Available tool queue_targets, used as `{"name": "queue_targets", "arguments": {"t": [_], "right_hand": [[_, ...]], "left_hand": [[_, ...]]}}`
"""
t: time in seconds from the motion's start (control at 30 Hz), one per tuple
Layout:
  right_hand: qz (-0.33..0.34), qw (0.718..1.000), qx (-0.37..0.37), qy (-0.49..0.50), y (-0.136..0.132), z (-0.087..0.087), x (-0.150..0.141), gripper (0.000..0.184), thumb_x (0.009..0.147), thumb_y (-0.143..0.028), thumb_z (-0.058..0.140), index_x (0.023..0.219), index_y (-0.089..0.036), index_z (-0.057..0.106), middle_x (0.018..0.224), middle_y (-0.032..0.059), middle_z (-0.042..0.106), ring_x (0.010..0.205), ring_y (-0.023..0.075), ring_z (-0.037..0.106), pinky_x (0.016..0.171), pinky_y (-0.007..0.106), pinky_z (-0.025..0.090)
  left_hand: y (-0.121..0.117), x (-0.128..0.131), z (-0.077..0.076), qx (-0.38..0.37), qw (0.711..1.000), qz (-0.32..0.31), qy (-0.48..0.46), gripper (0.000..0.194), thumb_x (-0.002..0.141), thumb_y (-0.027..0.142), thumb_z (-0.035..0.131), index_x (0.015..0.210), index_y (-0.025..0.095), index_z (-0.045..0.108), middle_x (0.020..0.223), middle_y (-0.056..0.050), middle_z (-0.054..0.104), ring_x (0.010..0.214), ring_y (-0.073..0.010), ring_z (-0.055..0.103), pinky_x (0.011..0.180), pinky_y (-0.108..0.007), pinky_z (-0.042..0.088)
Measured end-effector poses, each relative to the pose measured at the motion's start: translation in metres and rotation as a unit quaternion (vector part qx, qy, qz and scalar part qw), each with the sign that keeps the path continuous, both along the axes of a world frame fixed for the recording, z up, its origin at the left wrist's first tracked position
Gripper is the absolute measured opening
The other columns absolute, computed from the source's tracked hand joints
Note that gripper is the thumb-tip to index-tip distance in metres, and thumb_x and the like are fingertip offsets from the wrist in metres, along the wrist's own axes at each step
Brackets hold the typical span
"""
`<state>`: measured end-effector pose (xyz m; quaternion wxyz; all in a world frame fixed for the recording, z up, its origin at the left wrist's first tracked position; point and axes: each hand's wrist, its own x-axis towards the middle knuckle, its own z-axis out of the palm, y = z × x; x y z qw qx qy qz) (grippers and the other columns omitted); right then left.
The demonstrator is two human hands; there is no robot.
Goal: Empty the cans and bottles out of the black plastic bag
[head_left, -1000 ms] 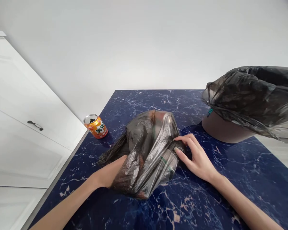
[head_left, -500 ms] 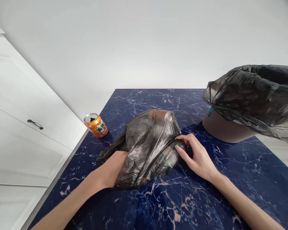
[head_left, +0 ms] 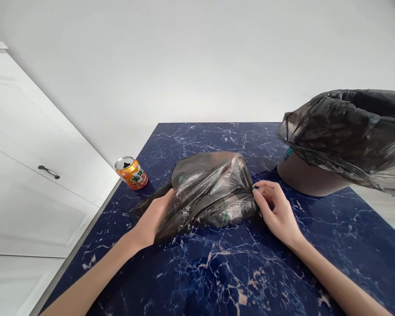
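Note:
A thin black plastic bag (head_left: 207,193) lies across the middle of the table, and bulky things show dimly through its film. At its left end, my left hand (head_left: 153,217) reaches into the bag; its fingers are hidden inside, so I cannot see what they touch. My right hand (head_left: 271,206) pinches the bag's right end between thumb and fingertips. Near the table's left edge stands an opened orange drink can (head_left: 131,173), upright and apart from both hands.
To the right is a brownish bin (head_left: 311,177) with a loose black liner (head_left: 349,127) draped over its rim. The blue marbled table (head_left: 213,281) meets a white wall (head_left: 217,61) at the back. White cabinets (head_left: 26,175) stand at the left.
My right hand has moved slightly right and closed its pinch on the bag's end. The bag is drawn out flatter and further right, and my left hand sits a little higher.

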<state>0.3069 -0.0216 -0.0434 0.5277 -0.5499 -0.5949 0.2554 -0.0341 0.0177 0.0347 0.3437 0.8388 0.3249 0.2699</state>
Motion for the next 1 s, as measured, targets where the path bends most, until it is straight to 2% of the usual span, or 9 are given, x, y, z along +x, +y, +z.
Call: {"name": "queue_targets", "arguments": {"t": [0.2,0.33,0.43,0.57,0.67,0.8,0.87,0.93,1.0], "right_hand": [[0.001,0.999,-0.018,0.049,0.002,-0.002,0.001,0.033,0.106,-0.052,0.062,0.126,-0.027,0.053,0.08,-0.0043,0.055,0.06,0.0138,0.051,0.052,0.027,0.041],[-0.044,0.997,-0.015,0.067,0.004,-0.002,0.0,0.036,0.104,-0.054,0.064,0.125,-0.026,0.055,0.081,-0.0037,0.055,0.058,0.0131,0.05,0.049,0.027,0.041],[-0.093,0.991,-0.015,0.096,0.006,0.0,0.001,0.037,0.102,-0.058,0.065,0.12,-0.026,0.057,0.079,-0.0045,0.054,0.053,0.0124,0.048,0.045,0.027,0.041],[-0.142,0.983,-0.009,0.113,0.008,0.002,0.005,0.038,0.1,-0.059,0.067,0.113,-0.026,0.057,0.075,-0.0049,0.055,0.05,0.0124,0.049,0.044,0.027,0.042],[-0.166,0.977,-0.005,0.134,0.011,0.001,0.012,0.038,0.099,-0.059,0.069,0.113,-0.025,0.057,0.072,-0.0052,0.055,0.05,0.0128,0.049,0.045,0.027,0.042],[-0.185,0.967,-0.008,0.173,0.015,-0.005,0.02,0.04,0.095,-0.058,0.073,0.113,-0.024,0.059,0.071,-0.0054,0.055,0.052,0.0126,0.048,0.046,0.026,0.04],[-0.19,0.962,-0.015,0.193,0.017,-0.008,0.021,0.042,0.093,-0.058,0.074,0.113,-0.024,0.06,0.073,-0.005,0.055,0.052,0.0125,0.048,0.046,0.027,0.039],[-0.194,0.959,-0.018,0.205,0.019,-0.01,0.021,0.043,0.091,-0.059,0.075,0.112,-0.024,0.06,0.072,-0.0051,0.054,0.053,0.0127,0.047,0.046,0.027,0.038],[-0.196,0.958,-0.019,0.206,0.019,-0.01,0.02,0.044,0.09,-0.059,0.075,0.111,-0.024,0.06,0.07,-0.0055,0.053,0.052,0.0132,0.046,0.046,0.027,0.038]], "left_hand": [[-0.001,-0.002,-0.002,-0.06,0.994,0.067,-0.057,0.047,0.093,0.042,0.077,0.132,0.022,0.061,0.129,-0.01,0.075,0.112,-0.032,0.074,0.089,-0.035,0.058],[-0.001,-0.003,0.0,-0.07,0.984,0.123,-0.105,0.046,0.088,0.042,0.085,0.123,0.023,0.062,0.122,-0.007,0.077,0.104,-0.0271,0.074,0.084,-0.031,0.057],[0.003,-0.003,0.0,-0.077,0.965,0.197,-0.153,0.046,0.084,0.046,0.089,0.116,0.023,0.064,0.118,-0.006,0.077,0.09,-0.0222,0.074,0.076,-0.029,0.058],[0.012,-0.008,-0.004,-0.078,0.927,0.3,-0.213,0.044,0.091,0.061,0.079,0.11,0.023,0.072,0.095,-0.003,0.074,0.068,-0.0154,0.065,0.058,-0.024,0.05],[0.02,-0.014,-0.003,-0.057,0.895,0.346,-0.275,0.042,0.088,0.061,0.083,0.102,0.022,0.077,0.081,-0.001,0.068,0.066,-0.0139,0.061,0.057,-0.024,0.048],[0.028,-0.019,0.009,-0.036,0.868,0.344,-0.356,0.046,0.077,0.063,0.09,0.095,0.022,0.078,0.062,0.004,0.053,0.049,-0.0105,0.043,0.044,-0.025,0.036],[0.03,-0.02,0.017,0.002,0.856,0.347,-0.383,0.047,0.075,0.063,0.092,0.093,0.021,0.077,0.071,0.001,0.06,0.051,-0.01,0.042,0.045,-0.026,0.035],[0.031,-0.022,0.026,0.062,0.838,0.351,-0.414,0.048,0.075,0.061,0.093,0.092,0.02,0.076,0.085,-0.003,0.068,0.06,-0.0114,0.05,0.054,-0.028,0.045],[0.031,-0.024,0.036,0.129,0.817,0.348,-0.442,0.051,0.072,0.063,0.095,0.087,0.019,0.073,0.086,-0.003,0.067,0.07,-0.0138,0.056,0.067,-0.031,0.052]]}}
